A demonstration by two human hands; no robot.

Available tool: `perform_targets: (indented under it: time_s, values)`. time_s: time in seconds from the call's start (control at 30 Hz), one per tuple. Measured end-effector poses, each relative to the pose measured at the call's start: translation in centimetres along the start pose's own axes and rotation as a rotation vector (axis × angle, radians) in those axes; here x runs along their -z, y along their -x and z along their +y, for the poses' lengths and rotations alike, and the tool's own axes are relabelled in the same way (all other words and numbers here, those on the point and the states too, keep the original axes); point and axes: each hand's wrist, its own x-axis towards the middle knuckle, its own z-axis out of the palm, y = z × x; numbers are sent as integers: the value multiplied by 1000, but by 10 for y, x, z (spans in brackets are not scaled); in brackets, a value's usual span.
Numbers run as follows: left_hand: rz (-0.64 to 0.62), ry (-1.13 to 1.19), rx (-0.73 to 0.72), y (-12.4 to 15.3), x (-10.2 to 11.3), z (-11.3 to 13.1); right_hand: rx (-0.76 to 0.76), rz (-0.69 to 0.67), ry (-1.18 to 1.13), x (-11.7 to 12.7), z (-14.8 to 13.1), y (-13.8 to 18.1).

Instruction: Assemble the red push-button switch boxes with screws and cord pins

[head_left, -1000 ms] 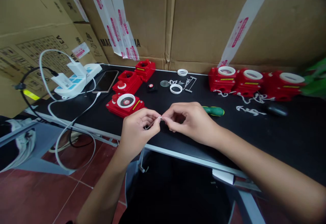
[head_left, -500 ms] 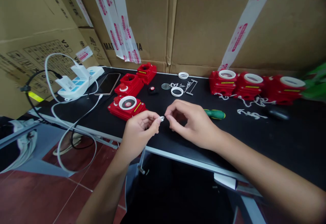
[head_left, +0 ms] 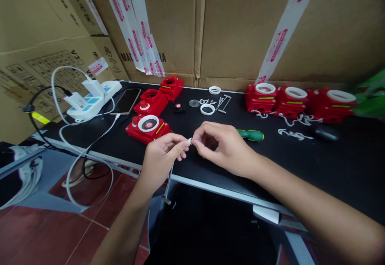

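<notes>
My left hand (head_left: 164,152) is closed in a pinch on a short piece of white cord (head_left: 189,141), mostly hidden by the fingers. My right hand (head_left: 222,144) meets it from the other side, thumb and forefinger pinched together at the cord's end. Left of the hands lies a red housing (head_left: 147,129) with a white ring (head_left: 148,123) on top. A green screwdriver handle (head_left: 252,135) shows behind my right hand. Beyond the hands are a loose white ring (head_left: 207,109), a clear disc (head_left: 194,103), small screws (head_left: 221,100) and a metal bracket (head_left: 224,104).
Red housings (head_left: 152,101) stand at the back left, and several more (head_left: 291,101) at the right with white cords. A tangle of cord (head_left: 294,135) lies near a black mouse-like object (head_left: 325,133). A phone (head_left: 128,100) and power strip (head_left: 93,102) sit left. Cardboard boxes (head_left: 234,28) wall the back.
My right fingertips have closed the small gap to the left hand and now touch the white cord. The whole view has shifted slightly.
</notes>
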Motion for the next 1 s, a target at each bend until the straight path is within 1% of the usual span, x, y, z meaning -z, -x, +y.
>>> perform_targets:
  time_s: [0.13,0.27,0.43,0.6,0.87,1.0]
  values:
    - [-7,-8,6,1,0,-1,13,33,19,1,2,0]
    - [-48,-31,4,2,2,-4,12,65,48,4,6,0]
    - [-107,-33,-45,3,2,-2,19,69,73,5,7,-1]
    - [-122,-47,-35,4,3,-1,30,93,119,6,6,-2]
    - [-148,-146,-109,4,2,0,61,111,217,4,8,-4]
    - [-154,-237,-133,4,2,2,69,92,251,4,9,-2]
